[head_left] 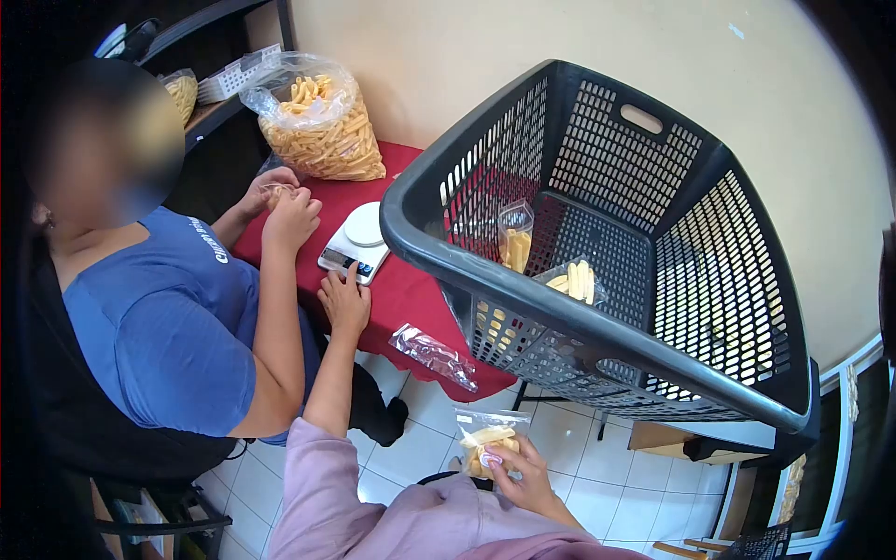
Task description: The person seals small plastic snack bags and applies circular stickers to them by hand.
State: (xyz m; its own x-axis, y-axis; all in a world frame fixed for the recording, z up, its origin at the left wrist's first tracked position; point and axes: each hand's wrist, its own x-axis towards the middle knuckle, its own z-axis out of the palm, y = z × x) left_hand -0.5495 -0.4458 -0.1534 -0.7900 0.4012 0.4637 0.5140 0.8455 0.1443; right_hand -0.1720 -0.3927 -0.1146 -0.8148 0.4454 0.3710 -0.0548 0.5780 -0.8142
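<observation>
My left hand (343, 301) reaches out to a white kitchen scale (359, 245), its index finger touching the button panel beside the display. The other fingers are spread a little and hold nothing. Lower down, my right hand (525, 476) grips a clear zip bag (487, 439) filled with pale yellow snack sticks, upright in front of my lap. A flat clear plastic bag (434, 357) lies at the near edge of the red-covered table (397, 313). Nothing rests on the scale's round plate.
A large black crate (523, 289) holds two bags of sticks (514, 238) on the right. Behind the scale stands a big open bag of sticks (322, 135). At left sits a co-worker in a blue shirt (159, 317), both hands (285, 207) together around something small.
</observation>
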